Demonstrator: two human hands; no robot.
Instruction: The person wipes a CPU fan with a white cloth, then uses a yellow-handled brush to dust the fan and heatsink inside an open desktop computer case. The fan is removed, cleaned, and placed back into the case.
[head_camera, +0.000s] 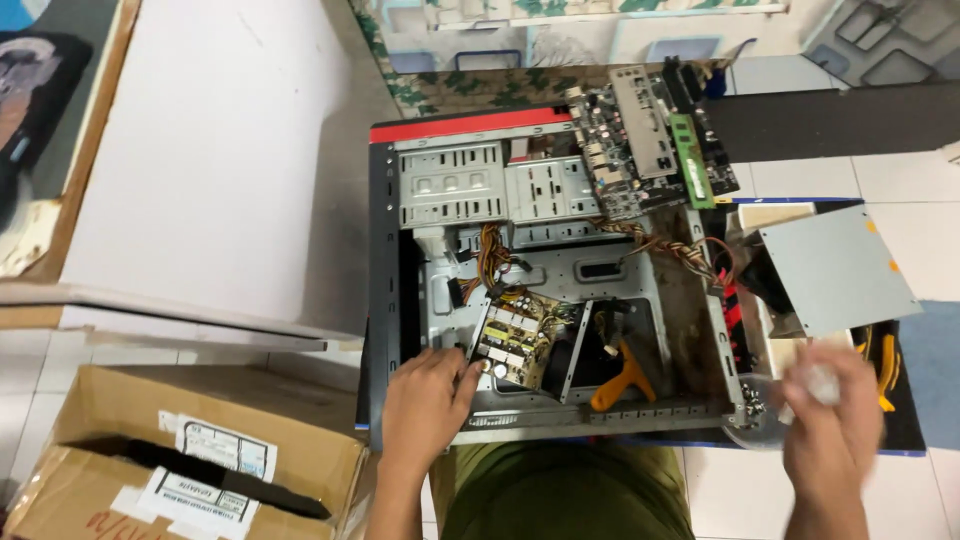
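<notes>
An opened computer case (384, 270) lies flat in front of me. Inside its near end sits an uncovered power supply board (515, 338) with an orange-handled tool (622, 380) beside it. My left hand (425, 395) rests on the case's near left edge, fingertips touching the board's corner. My right hand (830, 420), blurred, is closed around a small whitish object just right of the case, above a shiny disc (752, 420). A motherboard (640, 140) with a green memory stick leans on the far right of the case.
A grey metal cover (835, 265) lies to the right over cables and tools. A cardboard box (190, 450) stands at the lower left. A white board (200, 160) stretches along the left. Tiled floor surrounds the work mat.
</notes>
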